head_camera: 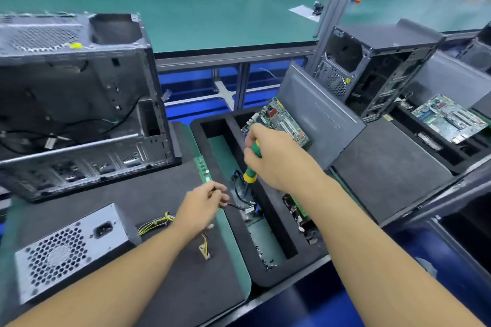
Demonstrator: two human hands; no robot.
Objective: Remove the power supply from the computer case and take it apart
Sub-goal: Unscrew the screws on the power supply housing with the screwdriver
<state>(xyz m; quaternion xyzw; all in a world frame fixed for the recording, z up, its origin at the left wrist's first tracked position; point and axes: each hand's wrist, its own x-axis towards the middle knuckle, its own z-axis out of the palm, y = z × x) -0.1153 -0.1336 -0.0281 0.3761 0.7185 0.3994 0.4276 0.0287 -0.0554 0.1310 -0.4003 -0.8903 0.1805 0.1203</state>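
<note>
The silver power supply (71,249) lies on the dark mat at the lower left, its fan grille up and its yellow cables (156,223) trailing right. The open computer case (79,103) lies on its side behind it. My left hand (202,207) pinches a thin black cable (236,206) that runs into the black foam tray (239,241). My right hand (271,156) grips a green and yellow screwdriver (251,170), tip down over the tray's middle slot.
A motherboard (279,122) leans in the tray beside a grey side panel (321,114). A RAM stick (203,168) lies by the tray's left edge. A second case (372,66) and another board (449,117) stand at the right. Small screws lie in the tray's near end.
</note>
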